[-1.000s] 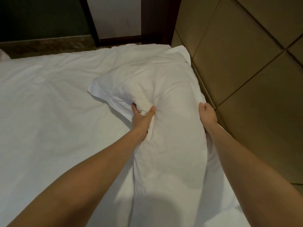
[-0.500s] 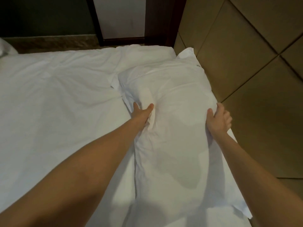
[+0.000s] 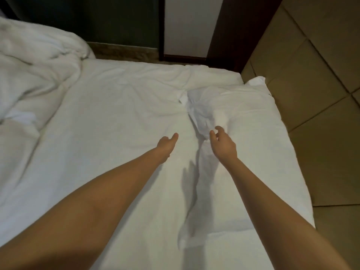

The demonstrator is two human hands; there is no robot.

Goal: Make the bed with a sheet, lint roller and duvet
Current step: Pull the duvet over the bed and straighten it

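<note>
A white pillow [image 3: 243, 137] lies flat along the right side of the bed, against the padded headboard. The white sheet [image 3: 116, 117] covers the mattress with a few creases. A rumpled white duvet [image 3: 29, 71] is bunched at the far left. My left hand [image 3: 168, 143] hovers over the sheet just left of the pillow, fingers loosely curled and holding nothing. My right hand [image 3: 222, 142] is over the pillow's left edge, fingers apart and empty. No lint roller is in view.
A tan padded headboard [image 3: 315, 78] runs along the right. Beyond the bed's far edge are a dark wall, a strip of floor [image 3: 120, 52] and a dark wooden frame [image 3: 222, 30] around a white panel.
Both hands have let go of the pillow, which now lies flat by the headboard. My hands pulled back toward the middle, and the view widened left to show the duvet.
</note>
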